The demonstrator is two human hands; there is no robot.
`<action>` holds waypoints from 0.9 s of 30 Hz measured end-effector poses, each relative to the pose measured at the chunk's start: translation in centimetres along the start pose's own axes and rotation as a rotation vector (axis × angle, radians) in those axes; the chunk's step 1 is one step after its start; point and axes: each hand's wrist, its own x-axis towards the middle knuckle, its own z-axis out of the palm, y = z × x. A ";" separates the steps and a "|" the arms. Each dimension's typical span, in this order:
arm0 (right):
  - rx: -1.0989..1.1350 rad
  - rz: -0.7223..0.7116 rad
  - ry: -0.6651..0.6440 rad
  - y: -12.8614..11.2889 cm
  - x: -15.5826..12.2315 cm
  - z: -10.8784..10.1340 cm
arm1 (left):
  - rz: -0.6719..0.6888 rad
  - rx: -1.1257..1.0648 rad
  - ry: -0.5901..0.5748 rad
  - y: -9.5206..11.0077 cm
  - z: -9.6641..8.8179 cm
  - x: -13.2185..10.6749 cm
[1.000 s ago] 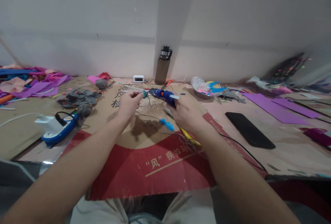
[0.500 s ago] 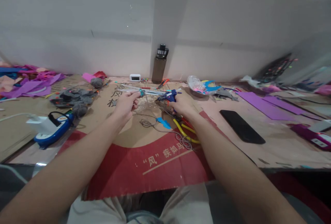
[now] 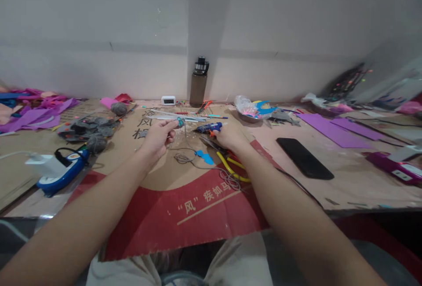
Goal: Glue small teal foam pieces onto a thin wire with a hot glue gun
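Observation:
My left hand point(image 3: 158, 137) is closed in a pinch on a small teal piece point(image 3: 180, 122), held just above the cardboard sheet point(image 3: 158, 176). My right hand point(image 3: 228, 137) rests on the cardboard with its fingers wrapped round the grip of a blue glue gun point(image 3: 208, 128), which lies low and points left. Yellow-handled pliers point(image 3: 231, 167) lie just under my right wrist. A small blue scrap point(image 3: 206, 157) and a coil of thin wire point(image 3: 180, 158) lie between my hands.
A dark water bottle point(image 3: 198, 82) and a white clock point(image 3: 168, 100) stand at the back wall. Grey yarn balls point(image 3: 95, 143), a blue charger point(image 3: 62, 169) and purple scraps point(image 3: 36, 112) lie left. A black phone point(image 3: 303, 158), a metal bowl point(image 3: 251, 109) and purple sheets point(image 3: 332, 132) lie right.
My right hand has lowered the glue gun from near the teal piece down to the cardboard, away from my left hand. My left hand keeps its pinch on the teal piece.

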 end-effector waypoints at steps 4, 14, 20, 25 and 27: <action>-0.169 0.116 0.099 -0.5 -0.2 -0.2 | -0.007 0.002 0.000 0.3 0.2 -0.3; 0.786 0.040 -0.006 -9.1 -2.8 2.4 | 0.095 0.131 -0.002 -0.5 0.7 -0.5; 0.817 0.098 -0.023 -9.2 -3.3 3.7 | 0.149 0.162 -0.039 -0.4 1.1 -0.9; 0.476 -0.110 0.157 -9.0 -3.4 1.7 | 0.138 0.209 -0.039 -0.2 1.3 -1.3; 0.397 -0.148 0.170 -9.1 -3.5 1.2 | 0.129 0.217 -0.045 -0.3 1.4 -1.4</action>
